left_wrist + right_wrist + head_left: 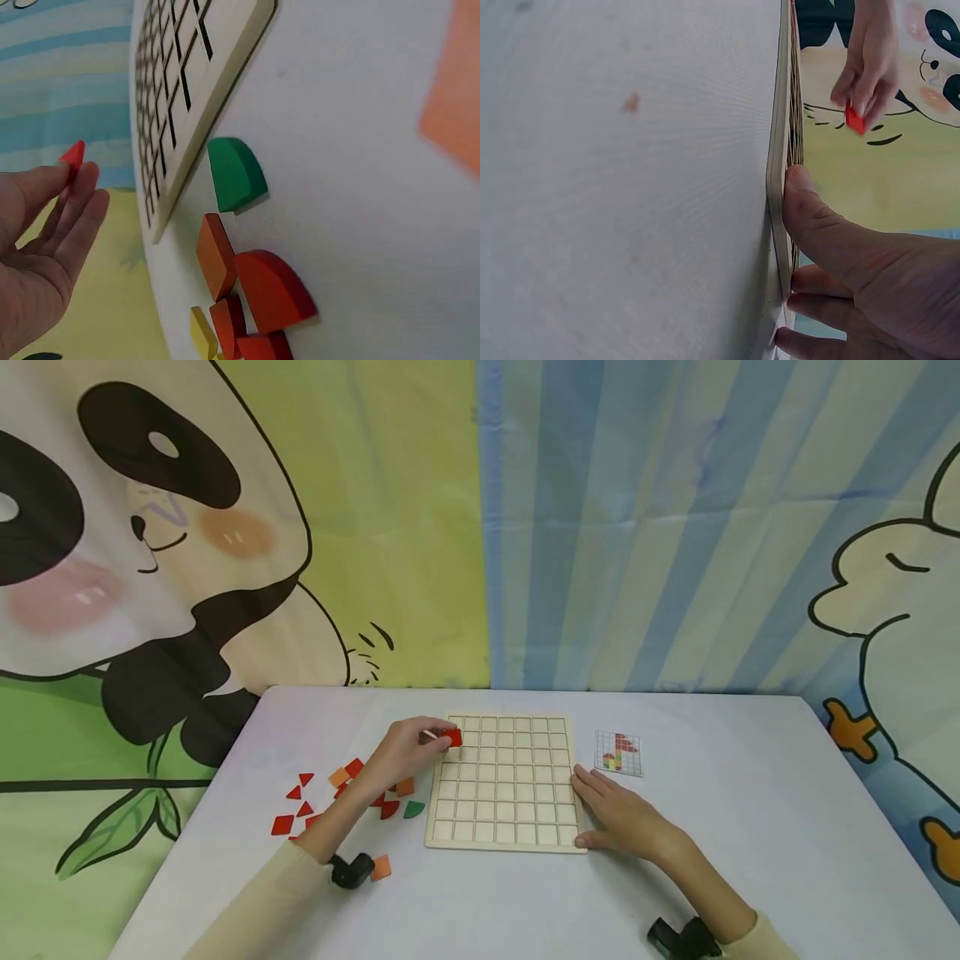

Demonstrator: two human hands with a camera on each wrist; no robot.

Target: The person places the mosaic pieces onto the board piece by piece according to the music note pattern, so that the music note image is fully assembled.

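Note:
My left hand pinches a small red block between thumb and fingertips, above the far left corner of a pale wooden grid board. In the left wrist view only a pointed bit of the red block shows past the fingers. Along the board's right edge lies my right hand, its fingers extended and the thumb near the close corner. The right wrist view has the thumb and fingertips touching the board's rim. The grid squares hold no blocks that I can see.
Left of the board lie several loose blocks, among them a red square, a red triangle, a green quarter-round and an orange square. A printed pattern card lies right of the board. A patterned curtain hangs behind the table.

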